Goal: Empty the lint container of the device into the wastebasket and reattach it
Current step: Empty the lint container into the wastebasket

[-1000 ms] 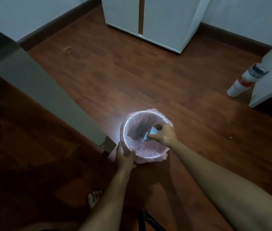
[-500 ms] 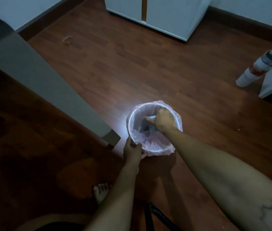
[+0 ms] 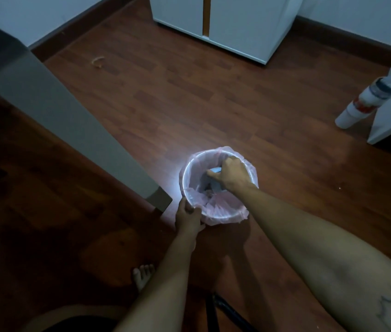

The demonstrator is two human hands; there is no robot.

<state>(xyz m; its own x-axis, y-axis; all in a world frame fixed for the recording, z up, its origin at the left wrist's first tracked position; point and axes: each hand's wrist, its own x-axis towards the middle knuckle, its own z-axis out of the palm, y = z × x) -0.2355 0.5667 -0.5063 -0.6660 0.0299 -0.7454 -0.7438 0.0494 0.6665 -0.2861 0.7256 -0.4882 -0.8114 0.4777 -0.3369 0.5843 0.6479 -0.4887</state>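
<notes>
Wastebasket (image 3: 191, 164), pink liner, on floor just beside grey table corner (image 3: 158, 200). L hand (image 3: 188, 218) clamps near rim. R hand (image 3: 231, 174) closed round lint container (image 3: 215, 169) inside basket mouth. White bottle (image 3: 357, 106) well apart, far right of basket.

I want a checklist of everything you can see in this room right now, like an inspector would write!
Surface: dark reddish wooden plank floor, dimly lit.
Job's things: small round wastebasket with pink plastic liner; pale blue lint container held inside it.
Clutter: white bottle with red label near the right wall; small curled scrap on the floor.
Hands: left hand grips the basket rim; right hand holds the container.
Cables: a dark cord or tube at the bottom edge; cannot tell which.
Surroundings: white cabinet, grey table edge.
</notes>
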